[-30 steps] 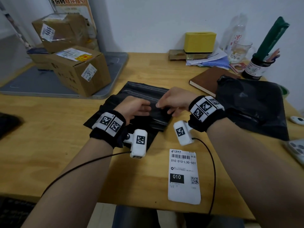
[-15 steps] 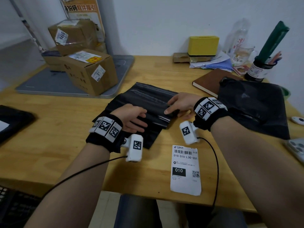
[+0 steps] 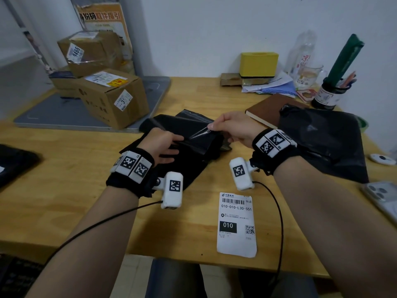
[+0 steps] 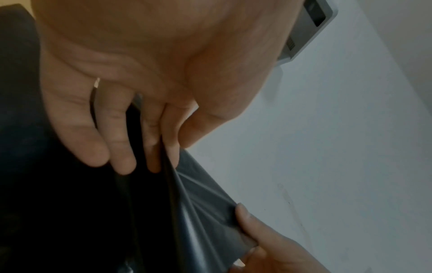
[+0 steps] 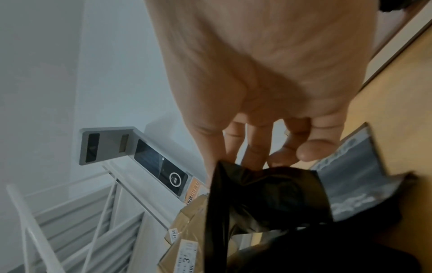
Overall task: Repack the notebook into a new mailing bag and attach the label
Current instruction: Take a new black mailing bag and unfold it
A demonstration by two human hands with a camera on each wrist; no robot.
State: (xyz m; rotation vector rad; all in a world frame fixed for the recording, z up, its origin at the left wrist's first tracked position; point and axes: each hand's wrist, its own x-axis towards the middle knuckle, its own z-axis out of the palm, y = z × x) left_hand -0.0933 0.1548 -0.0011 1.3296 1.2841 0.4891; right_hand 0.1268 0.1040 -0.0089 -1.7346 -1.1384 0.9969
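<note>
A person sits at a wooden worktop [image 3: 64, 190] with both hands on a stack of folded black mailing bags [image 3: 189, 151] lying in the middle of it. The left hand [image 3: 163, 145] pinches an edge of the black film between thumb and fingers, its other fingers resting on the stack. The right hand [image 3: 232, 127] pinches a thin sheet of the film and holds it raised off the stack, so the plastic is stretched taut between the 2 hands. Half a second ago both hands lay low on the stack with no film lifted; the right hand has since risen with 1 layer. That probably means a single new bag is being peeled away from the others, so packing has not yet begun. The brown notebook [image 3: 268, 108] lies closed on the worktop to the right, beyond the right wrist, partly covered by a crumpled black bag [image 3: 322, 143], likely the old one. The white shipping label [image 3: 236, 224], printed with a barcode and the number 010, lies flat near the worktop's front edge, untouched. Cardboard parcels [image 3: 111, 97] sit at the back left.
</note>
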